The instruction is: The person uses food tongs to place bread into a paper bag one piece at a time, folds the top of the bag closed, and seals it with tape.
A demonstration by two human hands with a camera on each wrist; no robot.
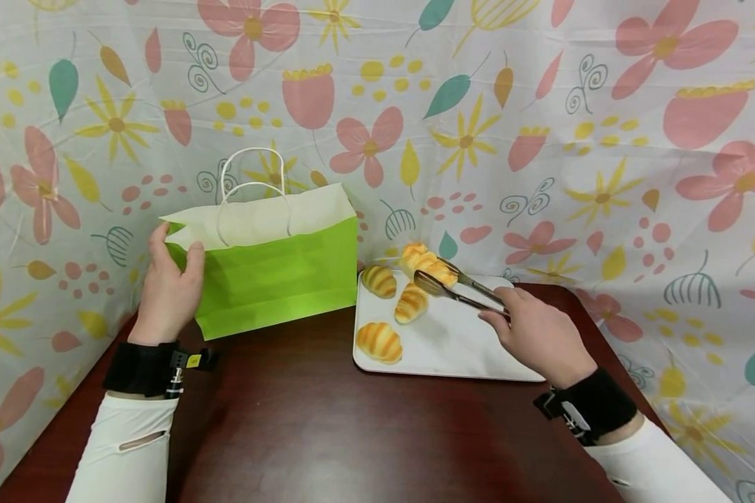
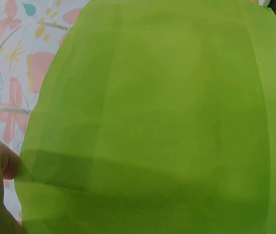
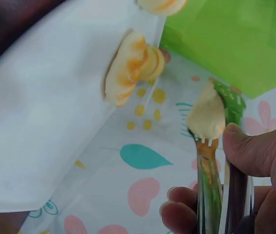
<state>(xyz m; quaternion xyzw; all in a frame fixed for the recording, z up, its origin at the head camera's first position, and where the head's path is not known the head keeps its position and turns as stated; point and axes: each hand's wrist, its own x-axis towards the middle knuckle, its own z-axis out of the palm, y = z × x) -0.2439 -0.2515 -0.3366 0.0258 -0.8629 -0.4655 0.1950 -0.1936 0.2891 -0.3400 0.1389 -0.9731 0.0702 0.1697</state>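
In the head view my left hand [image 1: 171, 283] grips the upper left edge of a green paper bag [image 1: 277, 269] with a white inside and white handles. The bag stands tilted, and its green side fills most of the left wrist view. My right hand [image 1: 541, 332] holds metal tongs [image 1: 472, 290] with fork-like tips. Between those tips sits a golden bread roll [image 3: 206, 114], raised over the back of the white tray [image 1: 453, 349]. Three striped bread rolls lie along the tray's left side: one at the back [image 1: 379, 281], one in the middle [image 1: 411, 303] and one in front [image 1: 379, 342].
Everything stands on a dark reddish-brown table [image 1: 302, 419]. A floral curtain [image 1: 465, 140] hangs close behind the table and along its sides. The bag's right end reaches the tray's left edge.
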